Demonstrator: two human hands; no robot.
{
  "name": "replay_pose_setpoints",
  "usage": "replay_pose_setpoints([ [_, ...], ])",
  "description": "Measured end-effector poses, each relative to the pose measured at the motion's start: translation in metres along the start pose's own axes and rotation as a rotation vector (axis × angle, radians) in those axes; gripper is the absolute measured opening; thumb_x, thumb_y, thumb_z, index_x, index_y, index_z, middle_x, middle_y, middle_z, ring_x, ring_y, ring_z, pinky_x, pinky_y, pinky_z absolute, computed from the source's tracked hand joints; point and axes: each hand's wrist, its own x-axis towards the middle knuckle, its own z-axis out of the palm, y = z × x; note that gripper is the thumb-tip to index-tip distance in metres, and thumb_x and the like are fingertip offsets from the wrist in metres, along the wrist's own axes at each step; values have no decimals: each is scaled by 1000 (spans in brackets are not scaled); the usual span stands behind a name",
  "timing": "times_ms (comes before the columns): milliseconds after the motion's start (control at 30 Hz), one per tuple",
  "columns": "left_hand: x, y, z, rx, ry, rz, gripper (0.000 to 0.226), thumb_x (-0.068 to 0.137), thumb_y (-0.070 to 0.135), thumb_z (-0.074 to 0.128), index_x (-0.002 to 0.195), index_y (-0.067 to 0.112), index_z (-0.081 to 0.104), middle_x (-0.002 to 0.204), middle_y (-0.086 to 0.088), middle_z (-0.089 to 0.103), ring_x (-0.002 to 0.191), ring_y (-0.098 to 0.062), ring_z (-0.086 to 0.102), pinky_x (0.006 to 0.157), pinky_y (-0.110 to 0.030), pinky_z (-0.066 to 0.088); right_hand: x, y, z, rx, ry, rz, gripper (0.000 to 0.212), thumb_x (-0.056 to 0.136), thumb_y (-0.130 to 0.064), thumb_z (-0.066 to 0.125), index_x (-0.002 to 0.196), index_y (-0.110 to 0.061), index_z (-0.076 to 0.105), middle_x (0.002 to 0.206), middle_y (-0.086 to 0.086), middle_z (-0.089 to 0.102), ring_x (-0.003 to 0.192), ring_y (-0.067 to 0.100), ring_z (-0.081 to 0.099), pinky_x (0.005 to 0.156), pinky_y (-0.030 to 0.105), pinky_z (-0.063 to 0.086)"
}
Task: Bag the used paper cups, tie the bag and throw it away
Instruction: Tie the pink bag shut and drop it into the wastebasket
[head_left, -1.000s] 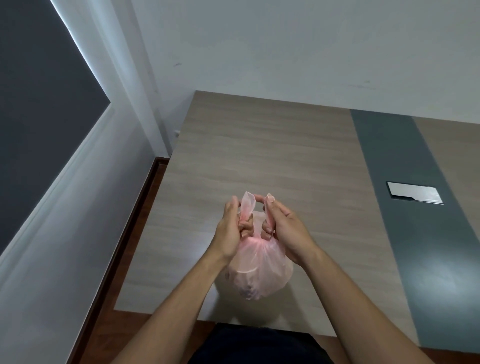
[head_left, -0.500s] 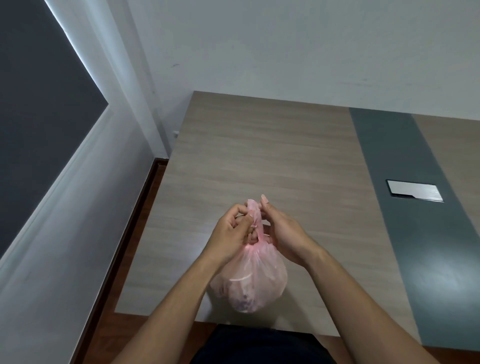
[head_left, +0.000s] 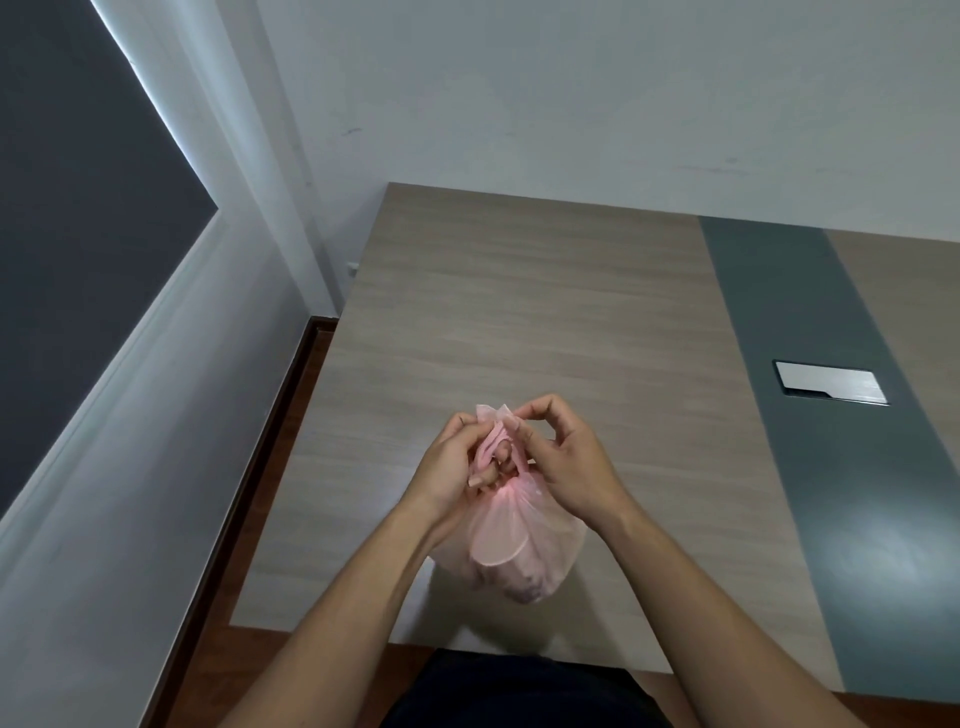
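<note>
Head view showed the left hand (head_left: 451, 470) and right hand (head_left: 567, 458) each pinching a twisted handle of the pink bag (head_left: 511, 551) above the bench (head_left: 519, 312) near edge, tying evidently underway; the next move likely required cinching the knot.

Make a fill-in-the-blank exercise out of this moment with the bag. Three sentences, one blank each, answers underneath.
1. The plastic bag is coloured ____.
2. The left hand and the right hand both pinch it at its ____, not at its bottom.
3. The silver plate set into the table lies on the person's ____ side of the bag.

Missing words: pink; top; right.
</note>
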Motion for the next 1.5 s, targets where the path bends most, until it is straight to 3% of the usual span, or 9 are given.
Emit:
replay_pose_setpoints([
  [100, -2, 3, 5, -21, 39, -15, 7, 112, 9, 44, 107, 10, 48, 70, -15, 60, 39, -15, 36, 55, -34, 31, -2, 1, 0, -56, 23, -14, 17, 110, -28, 66, 109, -12, 60, 98, -3, 77, 80, 26, 78, 78, 44, 66],
  [233, -5, 2, 4, 188, 74, 86, 9, 111, 15, 48, 114, 7, 52, 72, -16, 68, 54, -25, 52, 59, -36, 46, 1, 14, -1, -49, 23, 39, 22, 109, -44, 62, 109, -22, 56, 97, 9, 74, 87, 46, 77, 89, 70, 59],
  [333, -14, 1, 2, 520, 68, 267, 13, 113, 25, 52, 109, 13, 54, 76, -9, 78, 68, -29, 74, 77, -42, 57, 4, 14, -2, -91, 75, 71, 18, 111, -39, 60, 111, -21, 57, 101, 9, 78, 83, 32, 82, 91, 61, 63],
  [533, -15, -1, -12, 619, 66, 362, 8, 111, 19, 62, 109, 11, 61, 103, 4, 78, 91, -22, 79, 84, -49, 67, 12, 19, -9, -194, 213, 140, 21, 107, -45, 63, 105, -25, 61, 95, -2, 80, 85, 17, 79, 91, 50, 64],
  [733, -18, 0, -17, 495, -75, 314, 12, 102, 10, 77, 113, 5, 76, 118, -14, 77, 102, -30, 80, 94, -43, 66, 14, 16, -8, -172, 159, 146, 21, 109, -35, 67, 109, -14, 60, 78, 7, 81, 72, 19, 80, 74, 36, 60],
  [867, -24, 6, -15, 615, -134, 351, 15, 98, 12, 81, 111, 7, 87, 114, -15, 70, 97, -7, 75, 90, -19, 58, 14, 11, -8, -166, 148, 131, 23, 107, -35, 70, 108, -13, 62, 79, 7, 79, 65, 14, 75, 62, 24, 56],
  [1267, -3, -1, -16, 959, 21, 475, 19, 84, 28, 96, 86, 24, 78, 97, 3, 65, 80, -15, 68, 74, -27, 59, 12, 11, -10, -207, 56, 64, 25, 108, -42, 67, 109, -18, 61, 81, 2, 78, 68, 12, 71, 68, 31, 56],
  [1367, 1, -5, -15, 1026, 132, 476, 37, 85, 23, 94, 91, 24, 57, 98, 3, 64, 76, -17, 65, 66, -30, 55, 12, 14, -10, -217, 48, 62, 19, 110, -38, 64, 109, -20, 60, 82, 5, 78, 70, 16, 71, 68, 36, 56],
  [1500, 3, -8, -12, 1145, 123, 543, 35, 92, 17, 79, 123, 24, 62, 122, 9, 61, 97, -12, 62, 80, -22, 49, 9, 14, -5, -168, 32, 49, 17, 111, -31, 64, 112, -14, 60, 85, 6, 80, 72, 15, 74, 71, 34, 58],
])
